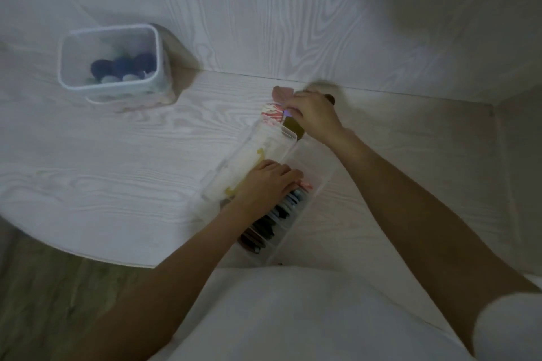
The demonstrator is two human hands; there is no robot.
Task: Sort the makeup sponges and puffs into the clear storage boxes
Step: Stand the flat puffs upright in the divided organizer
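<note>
On the pale wood-grain tabletop (117, 155) a long clear box (308, 184) lies slantwise at about 6 o'clock from the middle of the view, its open lid (252, 152) folded out to the 9 o'clock side. Flat puffs (281, 214) stand on edge in a row inside it, dark blue, black and brown ones toward the near end; the row is blurred and cannot be counted.

The left hand (267, 184) lies palm down across the middle of the box, fingers together and pressed onto the tops of the puffs, with a pink-and-white one (305, 184) just at the fingertips.

The right hand (313, 114) is at the far end of the box, at about 1 o'clock from the left hand. Its fingers are bent and pinched at a small pink-and-white marbled puff (271, 113), though motion blur leaves the grip itself unclear. A dusky pink puff (281, 92) lies on the tabletop touching the fingertips at 12 o'clock.

Well apart, at 10 o'clock, a taller clear tub (73, 67) stands open against the wall, holding rounded sponges (123, 67) in dark blue and pale tones
</note>
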